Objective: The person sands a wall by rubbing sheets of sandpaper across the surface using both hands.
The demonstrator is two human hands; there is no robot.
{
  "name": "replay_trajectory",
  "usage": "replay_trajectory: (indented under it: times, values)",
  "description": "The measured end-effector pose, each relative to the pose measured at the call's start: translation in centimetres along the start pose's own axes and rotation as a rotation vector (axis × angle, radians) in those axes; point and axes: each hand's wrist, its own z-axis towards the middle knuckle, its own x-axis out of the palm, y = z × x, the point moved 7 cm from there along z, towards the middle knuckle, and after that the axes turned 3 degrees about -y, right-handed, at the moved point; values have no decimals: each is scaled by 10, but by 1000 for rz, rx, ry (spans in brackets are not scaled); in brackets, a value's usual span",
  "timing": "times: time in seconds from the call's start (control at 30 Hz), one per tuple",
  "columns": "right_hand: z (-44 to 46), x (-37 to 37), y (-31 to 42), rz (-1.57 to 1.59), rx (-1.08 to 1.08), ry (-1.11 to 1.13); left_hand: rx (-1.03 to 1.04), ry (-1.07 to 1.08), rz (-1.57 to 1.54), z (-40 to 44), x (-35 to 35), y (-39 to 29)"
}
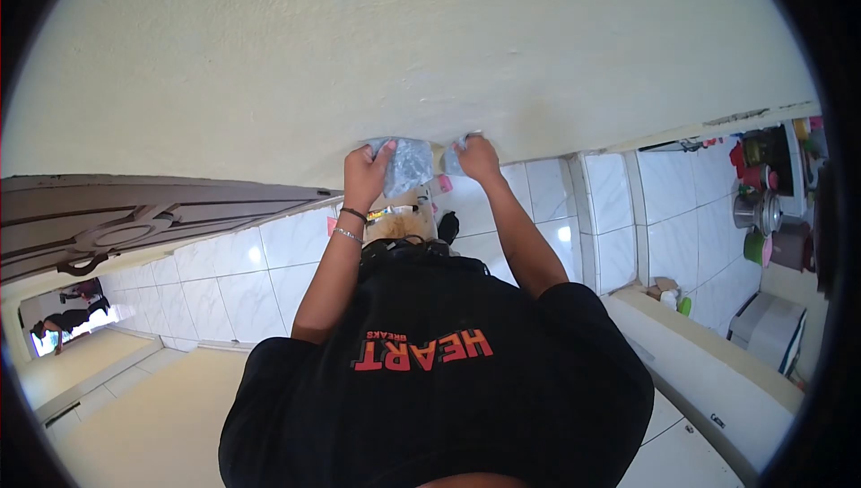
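Crumpled, bluish translucent plastic [410, 165] hangs from my left hand [366, 174], whose fingers and thumb are closed on its left edge. My right hand [477, 157] is closed on a smaller bluish plastic piece [451, 161]. Between the two parts there is a gap, and I cannot tell whether they join. Below my hands, close to my body, a container with a brownish content and a yellow-and-black packet [389, 212] is partly visible. A small pink item [445, 183] shows beneath the gap between my hands.
A pale wall [430, 48] rises directly ahead. A carved wooden door [134, 228] stands at the left, and another person [76, 316] is far left. White tiles [224, 264] cover the floor. At the right are pots [769, 213] and a grey-white bin [765, 331].
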Motion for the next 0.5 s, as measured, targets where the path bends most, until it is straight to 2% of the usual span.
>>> replay_trajectory:
  times: [0.13,0.2,0.23,0.3,0.33,0.43,0.5]
  values:
    - [-23,-26,55,80,-61,9,-34,29,148,1,-3,54]
    - [-22,-12,61,55,-51,10,-30,-67,234,-2,-22,60]
    - [-21,-2,60,29,-40,16,-24,-67,233,-1,-25,62]
    - [-9,50,30,-13,2,49,9,-123,-67,0,-37,54]
    - [-6,71,18,-54,42,93,37,-125,-156,-3,-45,29]
    - [-2,82,27,-97,-8,87,85,-72,-69,2,-64,20]
    - [-11,51,67,-63,-48,132,42,-50,2,2,-77,34]
